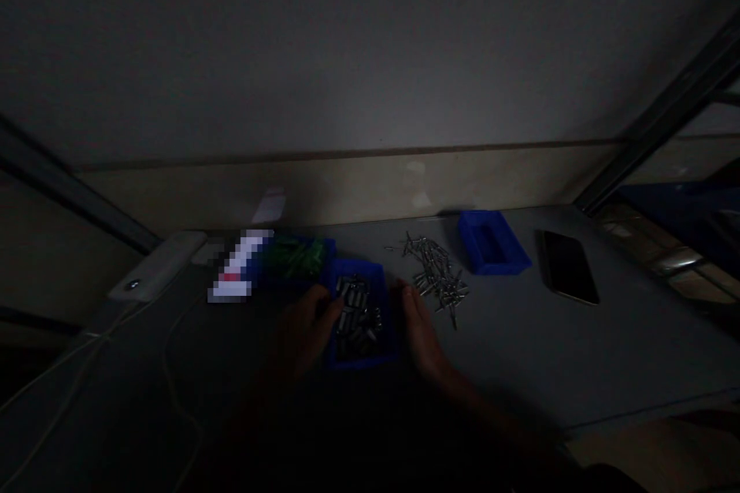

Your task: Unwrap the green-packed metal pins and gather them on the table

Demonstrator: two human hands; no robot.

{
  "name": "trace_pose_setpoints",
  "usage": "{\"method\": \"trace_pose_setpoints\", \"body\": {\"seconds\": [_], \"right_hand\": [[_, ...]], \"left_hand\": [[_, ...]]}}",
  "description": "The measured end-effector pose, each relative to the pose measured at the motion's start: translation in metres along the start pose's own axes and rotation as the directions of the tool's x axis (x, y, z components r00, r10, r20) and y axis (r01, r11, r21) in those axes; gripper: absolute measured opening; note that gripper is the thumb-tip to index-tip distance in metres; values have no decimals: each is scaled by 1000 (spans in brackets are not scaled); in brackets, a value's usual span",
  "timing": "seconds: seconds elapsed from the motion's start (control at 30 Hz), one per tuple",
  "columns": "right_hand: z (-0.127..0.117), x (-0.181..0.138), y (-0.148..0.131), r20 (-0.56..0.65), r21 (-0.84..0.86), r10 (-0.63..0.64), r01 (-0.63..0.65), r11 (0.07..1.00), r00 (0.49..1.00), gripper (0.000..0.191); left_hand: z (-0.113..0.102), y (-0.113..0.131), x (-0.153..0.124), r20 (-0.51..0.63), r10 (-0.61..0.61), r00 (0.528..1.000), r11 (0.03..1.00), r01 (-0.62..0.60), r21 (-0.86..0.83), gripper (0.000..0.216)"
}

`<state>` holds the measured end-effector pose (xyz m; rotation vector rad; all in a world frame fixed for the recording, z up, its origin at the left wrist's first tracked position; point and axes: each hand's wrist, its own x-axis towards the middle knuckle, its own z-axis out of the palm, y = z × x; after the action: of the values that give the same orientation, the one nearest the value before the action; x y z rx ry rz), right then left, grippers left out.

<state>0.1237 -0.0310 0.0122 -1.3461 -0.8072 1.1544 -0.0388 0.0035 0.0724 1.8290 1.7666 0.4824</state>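
Note:
A blue bin (386,276) holding several small metal cylinders stands on the grey table in dim light. My left hand (306,327) reaches over the bin's left rim, its fingertips at the metal pieces; whether it grips one is too dark to tell. Against the bin's right wall rests my right hand (421,330), flat with its fingers together and nothing visible in it. Just right of that hand lies a loose pile of metal screws (436,276).
An empty blue bin (492,243) stands right of the screws, with a dark phone (568,266) beyond it. A blue bin of green parts (297,256) sits behind the left hand. A white device (156,268) with cables lies at the left. A wall rises behind the table.

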Motion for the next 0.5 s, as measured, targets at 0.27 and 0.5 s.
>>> {"method": "trace_pose_setpoints", "body": {"seconds": [0.27,0.5], "right_hand": [[-1,3,-1,-55,-132,-137,129,983,989,63],[0,5,-1,-24,-152,-137,132,980,990,64]], "left_hand": [[-4,27,1,-12,136,991,953,-128,276,23],[14,30,11,-121,395,911,905,-363,222,18]]}}
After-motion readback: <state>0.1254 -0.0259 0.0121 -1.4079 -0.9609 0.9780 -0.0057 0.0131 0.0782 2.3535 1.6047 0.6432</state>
